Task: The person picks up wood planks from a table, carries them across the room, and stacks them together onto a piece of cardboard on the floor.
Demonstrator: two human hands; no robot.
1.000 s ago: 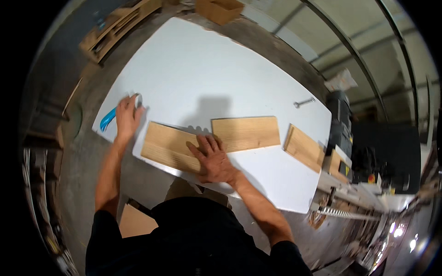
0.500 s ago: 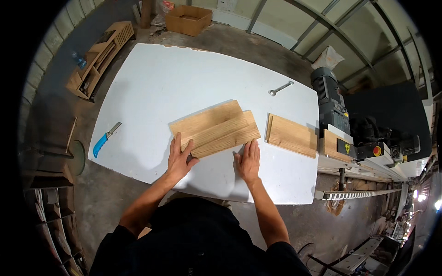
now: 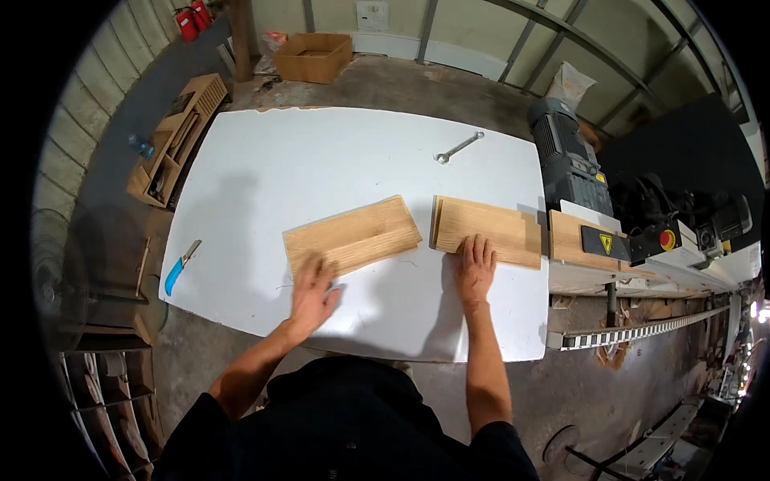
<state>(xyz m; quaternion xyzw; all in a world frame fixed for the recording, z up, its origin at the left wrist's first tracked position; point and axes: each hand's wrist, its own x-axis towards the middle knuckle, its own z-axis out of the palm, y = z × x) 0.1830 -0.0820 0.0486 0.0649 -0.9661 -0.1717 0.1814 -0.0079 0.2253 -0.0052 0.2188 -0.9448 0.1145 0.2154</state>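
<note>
On the white desk (image 3: 345,152), our left hand (image 3: 313,298) has its fingers slightly spread at the near edge of the left wooden boards (image 3: 353,230); blurred, so we cannot tell whether it presses. Our right hand (image 3: 476,276) lays straight fingers, close together, atop the right wooden boards (image 3: 493,228). We see a wrench (image 3: 461,147) beyond, a blue-handled knife (image 3: 176,275) left.

The left of two head-worn fisheye cameras looks steeply down and forward over the near edge of the white tabletop (image 3: 321,164). It sits close above the wearer's dark shirt (image 3: 345,413) at the bottom, taking in all four tabletop corners and the wall (image 3: 469,36) beyond the far edge.
</note>
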